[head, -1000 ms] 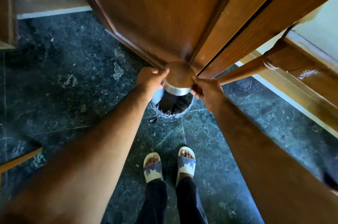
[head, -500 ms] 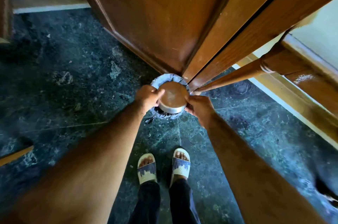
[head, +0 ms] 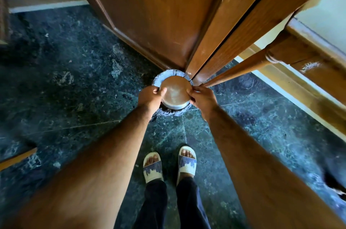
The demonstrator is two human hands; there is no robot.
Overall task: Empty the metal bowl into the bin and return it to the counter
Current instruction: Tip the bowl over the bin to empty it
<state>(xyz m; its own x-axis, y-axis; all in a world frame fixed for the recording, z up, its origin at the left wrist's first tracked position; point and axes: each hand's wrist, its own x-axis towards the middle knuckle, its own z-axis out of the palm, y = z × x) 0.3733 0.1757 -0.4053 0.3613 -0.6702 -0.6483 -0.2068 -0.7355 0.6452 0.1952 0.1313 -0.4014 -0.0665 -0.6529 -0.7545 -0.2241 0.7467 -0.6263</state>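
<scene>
The metal bowl (head: 175, 92) is turned upside down, its shiny base reflecting the brown wood above. It sits inside the mouth of a small round bin (head: 169, 76) lined with a dark bag, standing on the floor at the foot of the door. My left hand (head: 151, 96) grips the bowl's left rim and my right hand (head: 203, 97) grips its right rim. The bowl hides the bin's inside, so its contents cannot be seen.
A brown wooden door (head: 155, 15) and its frame (head: 241, 22) rise right behind the bin. A turned wooden furniture leg (head: 241, 68) slants in from the right. The floor (head: 71, 82) is dark green marble. My sandalled feet (head: 169, 165) stand just behind the bin.
Both hands have lowered the inverted bowl from above the bin down into its mouth. The bowl now covers most of the opening.
</scene>
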